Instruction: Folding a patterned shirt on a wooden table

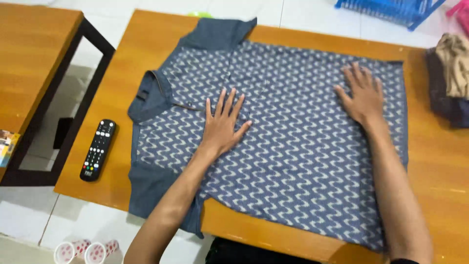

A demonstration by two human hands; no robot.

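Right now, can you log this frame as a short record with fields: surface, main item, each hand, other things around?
surface: wooden table
main item: blue patterned shirt spread flat, collar toward the left, one sleeve hanging over the near edge
left hand: flat on the shirt, fingers spread, near the collar
right hand: flat on the shirt near its hem
other things: remote control beside the shirt; pile of clothes at the right edge; blue basket on the floor

A wooden table [435, 161] fills the middle of the frame over a white tiled floor [29, 220]. A second wooden table [29, 63] stands at upper left.
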